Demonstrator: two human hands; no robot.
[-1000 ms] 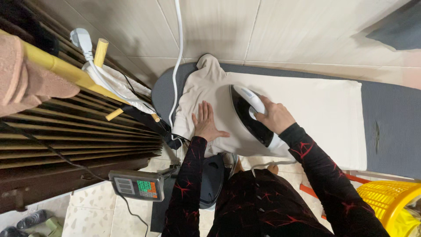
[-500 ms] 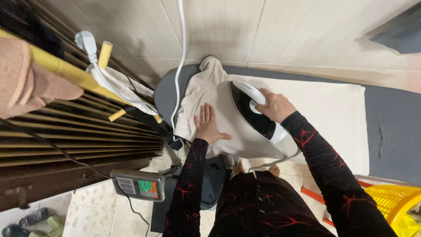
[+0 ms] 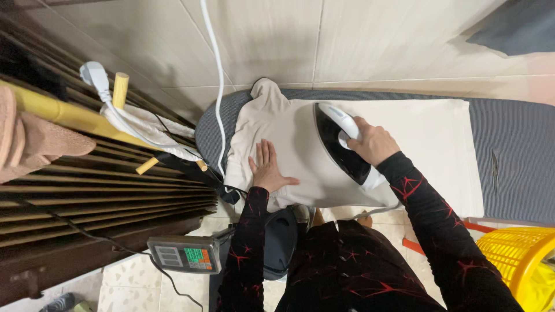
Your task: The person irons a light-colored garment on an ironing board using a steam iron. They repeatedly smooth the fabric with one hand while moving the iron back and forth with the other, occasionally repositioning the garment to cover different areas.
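Garment (image 3: 289,150) lay soft and limp on the board (image 3: 509,167); your left hand (image 3: 269,170) pressed it flat, fingers spread, right hand (image 3: 373,141) clamped the iron (image 3: 341,144).

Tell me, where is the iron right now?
In the head view, the iron sits mid-frame on the beige garment, gripped by the right hand, with the left hand flat beside it.

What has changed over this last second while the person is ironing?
The right hand has slid the iron along the beige garment, away from the person's body and a little toward the rounded end of the ironing board. The left hand stays flat on the cloth, and the garment has not shifted. Nothing was let go.
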